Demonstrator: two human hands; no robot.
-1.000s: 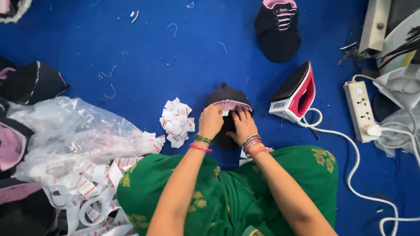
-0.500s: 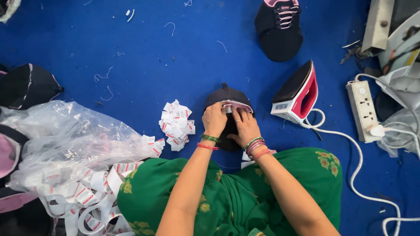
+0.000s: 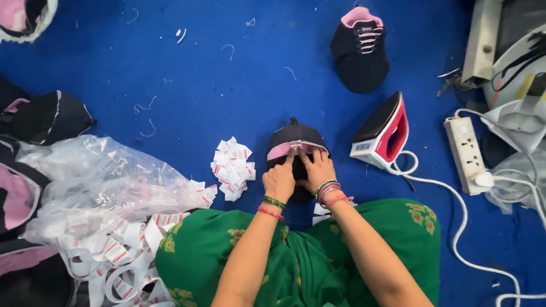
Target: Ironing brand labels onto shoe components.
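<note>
Seemingly upright shoe upper (image 3: 296, 142), hands (image 3: 298, 176) pressing

Matt black cloth shoe upper (image 3: 296, 149), crinkly glossy clear plastic bag (image 3: 96, 182), glossy plastic iron (image 3: 382, 133), matt blue floor (image 3: 170, 62).

A blue floor (image 3: 187, 62) is carrying everything, with bits of white thread lying scattered over it. A black and pink shoe upper (image 3: 296, 149) is lying at its middle. Just left of that upper a heap of small white labels (image 3: 232, 167) is sitting, and further left a crumpled clear plastic bag (image 3: 102, 187) is spreading, with strips of white label tape (image 3: 122, 256) trailing below it. Just right of the upper a red and white iron (image 3: 382, 133) is resting tilted. Further right a white power strip (image 3: 465, 153) is lying. Above and right of the upper, well apart, a second black upper (image 3: 359, 48) is lying.
</note>
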